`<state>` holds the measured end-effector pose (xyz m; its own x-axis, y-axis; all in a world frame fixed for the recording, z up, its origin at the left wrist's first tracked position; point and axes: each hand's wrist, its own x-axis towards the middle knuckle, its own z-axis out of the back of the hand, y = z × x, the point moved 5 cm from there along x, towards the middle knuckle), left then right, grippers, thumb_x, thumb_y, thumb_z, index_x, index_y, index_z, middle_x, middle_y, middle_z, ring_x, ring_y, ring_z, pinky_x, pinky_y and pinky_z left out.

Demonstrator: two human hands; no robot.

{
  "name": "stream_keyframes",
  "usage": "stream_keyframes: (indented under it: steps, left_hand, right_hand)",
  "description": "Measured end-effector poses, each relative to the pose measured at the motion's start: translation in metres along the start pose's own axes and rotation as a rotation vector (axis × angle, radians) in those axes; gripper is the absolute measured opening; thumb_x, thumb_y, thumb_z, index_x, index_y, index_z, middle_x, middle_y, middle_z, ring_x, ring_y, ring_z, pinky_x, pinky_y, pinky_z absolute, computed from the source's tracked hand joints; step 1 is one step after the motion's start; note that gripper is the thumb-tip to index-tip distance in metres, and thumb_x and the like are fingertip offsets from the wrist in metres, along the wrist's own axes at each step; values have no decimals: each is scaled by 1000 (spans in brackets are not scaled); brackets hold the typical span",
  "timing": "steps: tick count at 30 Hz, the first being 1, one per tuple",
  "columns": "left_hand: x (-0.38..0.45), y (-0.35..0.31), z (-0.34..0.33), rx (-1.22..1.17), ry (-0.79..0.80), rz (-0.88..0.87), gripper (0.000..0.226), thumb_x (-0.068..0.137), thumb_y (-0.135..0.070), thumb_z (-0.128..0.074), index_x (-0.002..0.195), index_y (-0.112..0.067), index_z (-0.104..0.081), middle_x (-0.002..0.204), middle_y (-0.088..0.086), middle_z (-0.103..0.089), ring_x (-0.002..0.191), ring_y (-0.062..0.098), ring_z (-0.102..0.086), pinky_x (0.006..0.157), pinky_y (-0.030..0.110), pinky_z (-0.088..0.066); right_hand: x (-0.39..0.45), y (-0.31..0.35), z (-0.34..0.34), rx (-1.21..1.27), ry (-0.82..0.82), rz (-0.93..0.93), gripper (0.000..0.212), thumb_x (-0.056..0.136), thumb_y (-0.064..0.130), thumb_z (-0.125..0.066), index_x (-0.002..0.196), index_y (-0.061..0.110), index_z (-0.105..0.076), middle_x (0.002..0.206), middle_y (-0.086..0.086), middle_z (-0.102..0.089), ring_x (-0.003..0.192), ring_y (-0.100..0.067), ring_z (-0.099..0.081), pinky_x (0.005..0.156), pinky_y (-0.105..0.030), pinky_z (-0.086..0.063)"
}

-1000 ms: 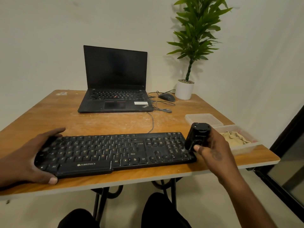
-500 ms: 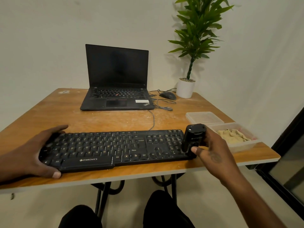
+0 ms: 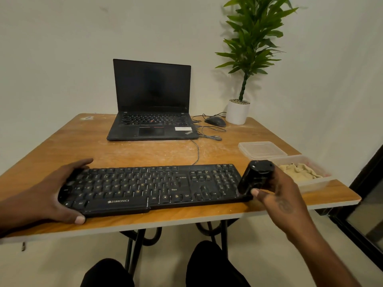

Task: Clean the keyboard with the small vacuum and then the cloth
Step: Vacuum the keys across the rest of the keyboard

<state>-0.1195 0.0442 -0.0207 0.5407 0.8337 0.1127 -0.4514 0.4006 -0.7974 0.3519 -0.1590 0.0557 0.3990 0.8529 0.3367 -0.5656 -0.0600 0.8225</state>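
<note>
table [image 3: 157,154] | keyboard [image 3: 153,186] lengthwise left-right, left hand [image 3: 44,195] clasps end | right hand [image 3: 277,195] grips vacuum [image 3: 256,177]

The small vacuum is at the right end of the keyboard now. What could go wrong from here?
1. The keyboard lies near the table's front edge; a hard push might slide it off, though the left hand grips it.
2. The right hand holding the small vacuum is close to the tub with the cloth and could knock it.

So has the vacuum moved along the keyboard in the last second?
No. The vacuum, gripped by the right hand, sits at the keyboard's right end as before.
</note>
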Motion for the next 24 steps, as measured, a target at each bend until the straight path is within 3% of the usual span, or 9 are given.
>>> stream_keyframes:
  steps: [3,5,9,12,14,16,20,22,24]
  left_hand:
    - [1,3,1,2,18,6,149,23,-54,-108,153,-57,-36,147,-4,-52,128,29,-57,103,56,-48]
    - [0,4,1,6,10,12,149,22,-53,-108,153,-57,-36,147,-3,-52,128,29,-57,103,56,-49]
    - [0,4,1,1,-9,19,149,20,-54,-107,153,-56,-38,147,-2,-52,127,29,-57,102,56,-48]
    - [1,10,1,-38,14,29,153,20,-49,-109,155,-53,-38,147,-1,-53,127,31,-56,102,60,-46]
    - [1,16,2,-42,26,26,156,20,-43,-110,157,-52,-36,148,1,-53,127,35,-56,102,65,-45]
    - [1,16,3,-19,12,23,154,20,-46,-110,156,-52,-37,148,0,-54,127,33,-57,102,62,-46]
    - [1,7,2,-1,-6,18,150,21,-53,-108,154,-54,-38,147,-2,-54,126,30,-58,102,57,-48]
    - [-1,4,1,-1,-3,19,150,21,-54,-107,154,-55,-38,146,-2,-54,126,30,-58,102,57,-48]
    - [-3,3,1,-3,11,23,150,23,-51,-108,154,-56,-36,147,-2,-53,127,32,-58,102,58,-48]
  right_hand:
    - [-6,9,-21,-25,46,61,62,82,-6,-70,104,51,-54,96,44,-63,97,21,-56,79,-9,-43]
    - [-9,15,-37,-30,73,81,58,83,-7,-69,108,44,-57,98,44,-62,95,20,-58,70,-2,-42]
    - [-9,14,-34,18,88,49,57,83,-6,-69,110,43,-58,100,40,-65,99,19,-59,78,-7,-43]
    - [-6,1,-10,51,30,-21,60,83,-5,-69,123,39,-58,111,27,-68,112,10,-57,99,-31,-46]
    - [-5,-4,3,18,-27,-26,61,81,-6,-70,126,33,-59,116,22,-66,114,2,-58,102,-41,-46]
    - [-5,-3,3,19,-59,-10,60,80,-8,-69,121,35,-60,112,25,-66,109,8,-58,98,-38,-47]
    - [-8,9,-24,12,15,35,58,83,-8,-69,109,42,-57,95,40,-65,95,23,-56,73,-4,-42]
    - [-9,14,-34,29,61,39,56,84,-7,-68,106,43,-57,96,43,-63,96,22,-57,71,-3,-40]
    - [-6,10,-29,45,73,-8,57,85,-6,-68,103,47,-55,92,43,-63,93,23,-56,78,-11,-40]
